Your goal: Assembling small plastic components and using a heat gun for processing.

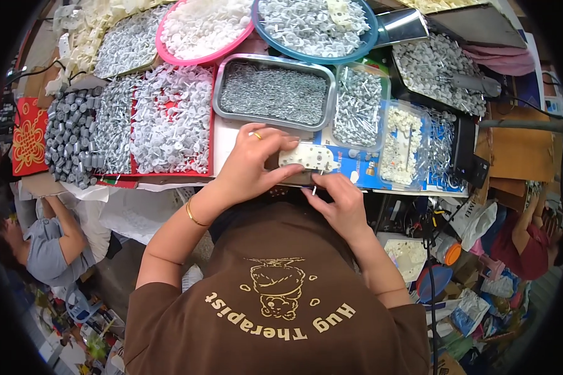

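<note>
My left hand (251, 164) grips the left end of a cream plastic plate (308, 159) with small holes, thumb along its near edge and fingers over the far side. At the plate's lower right, my right hand (343, 201) pinches a thin pale pin-like piece (314, 189) between thumb and index finger. A small upright piece seems to stand at the plate's edge just above that pinch; whether it is the same part I cannot tell. Right behind the plate stands a metal tray (275, 122) full of tiny silver parts.
A red box (211, 137) holds white caps with pins. Grey cylinders (74, 134) are heaped at the left. Pink (169, 57) and blue (261, 45) basins, clear tubs (385, 115) and a black bin (413, 97) crowd the table. Other people work at both sides.
</note>
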